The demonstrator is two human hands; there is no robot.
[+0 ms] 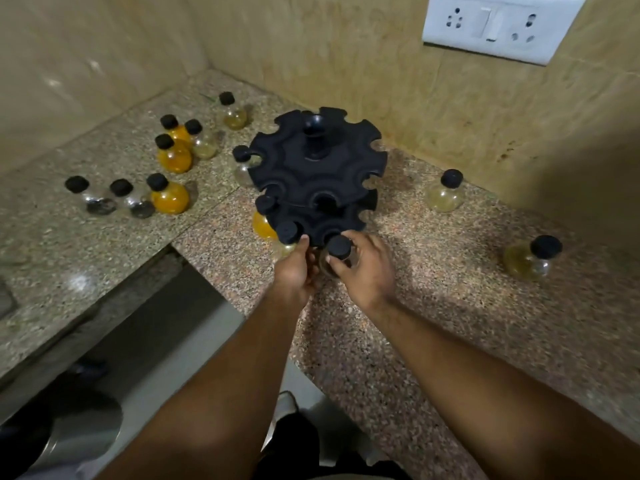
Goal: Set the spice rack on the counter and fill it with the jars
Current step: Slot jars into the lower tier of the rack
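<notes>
Already the spice rack [318, 168] stands on the counter [450, 306], three slotted jars [265, 204] in it. My right hand [367, 271] grips a fourth jar [338, 249] at the lower tier. My left hand [294, 271] touches the rim, but I cannot tell its grip. Seven loose jars [173, 157] wait to the left, and two more jars [446, 192] to the right.

Bare counter [433, 289] between rack [317, 174] and right-hand jars [446, 192]; dense jar cluster [175, 155] left

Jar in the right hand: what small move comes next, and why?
Probably slide the jar forward so its neck enters the empty notch in the lower tier of the rack. The right hand grips it right at that edge, not yet seated, while the left hand touches the tier beside it.
</notes>
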